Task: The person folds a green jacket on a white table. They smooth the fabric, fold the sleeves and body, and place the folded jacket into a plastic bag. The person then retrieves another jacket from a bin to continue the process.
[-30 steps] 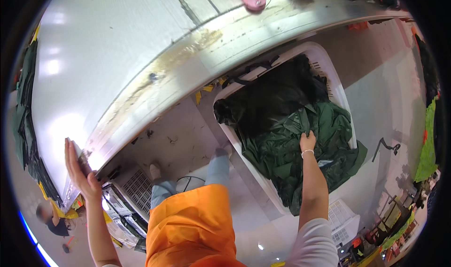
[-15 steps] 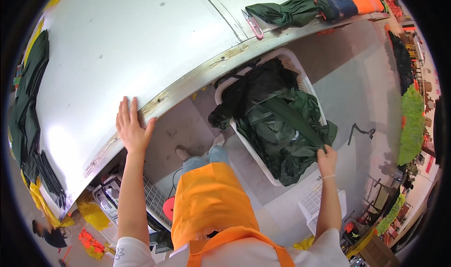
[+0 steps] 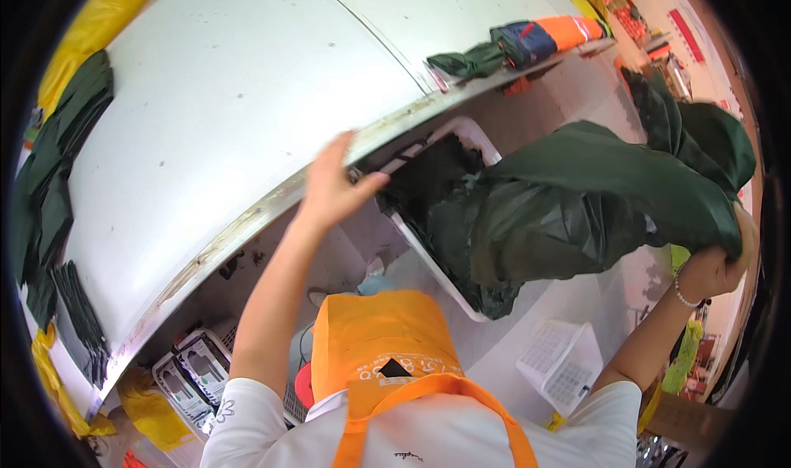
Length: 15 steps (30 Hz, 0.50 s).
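Observation:
A large dark green garment (image 3: pixel 593 196) of thin, shiny cloth is stretched out to the right, its far end in my raised right hand (image 3: pixel 725 262). The fingers there are closed round the cloth. Its other end still trails into a white plastic basket (image 3: pixel 486 145), where more dark green cloth (image 3: pixel 441 180) lies heaped. My left hand (image 3: pixel 334 188) is at the table's near edge, fingers and thumb apart, with nothing in it. Whether its fingertips touch the tabletop I cannot tell.
The white table (image 3: pixel 222 114) spans the upper left. Folded dark green cloth (image 3: pixel 62 163) and yellow cloth (image 3: pixel 103 23) lie along its left side. A bundle in orange and navy (image 3: pixel 556 41) sits on its far right edge. A small white basket (image 3: pixel 560 365) stands on the floor.
My right hand has lifted the garment up and far to the right, pulling much of it out of the basket. My left hand has slid rightward along the table edge.

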Tool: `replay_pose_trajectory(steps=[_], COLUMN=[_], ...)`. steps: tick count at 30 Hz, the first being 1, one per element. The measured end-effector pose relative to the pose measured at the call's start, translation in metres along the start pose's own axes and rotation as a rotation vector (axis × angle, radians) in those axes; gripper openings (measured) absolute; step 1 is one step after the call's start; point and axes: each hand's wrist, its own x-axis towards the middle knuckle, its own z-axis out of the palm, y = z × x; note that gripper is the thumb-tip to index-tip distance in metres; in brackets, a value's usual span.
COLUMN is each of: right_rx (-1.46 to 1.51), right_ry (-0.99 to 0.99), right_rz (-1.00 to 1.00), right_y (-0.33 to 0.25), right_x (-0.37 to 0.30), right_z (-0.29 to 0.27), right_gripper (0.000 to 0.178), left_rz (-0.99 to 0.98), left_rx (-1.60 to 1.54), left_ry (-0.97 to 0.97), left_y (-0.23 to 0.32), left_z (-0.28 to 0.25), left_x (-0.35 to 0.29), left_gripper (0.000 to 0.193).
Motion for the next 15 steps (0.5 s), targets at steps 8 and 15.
replay_pose_trajectory(steps=[8, 15], right_rx=[1.229, 1.198], right_ry=[0.096, -0.411], right_rz=[0.477, -0.351], right_y=[-0.052, -0.326], right_x=[0.083, 0.131], right_z=[0.030, 0.140], right_gripper=[0.032, 0.052], left_rz=[0.439, 0.207], left_rx=[-0.423, -0.956], left_ry=[-0.258, -0.249], left_y=[0.100, 0.116], left_z=[-0.067, -0.127], left_x=[0.001, -0.041], left_gripper=[0.109, 0.094])
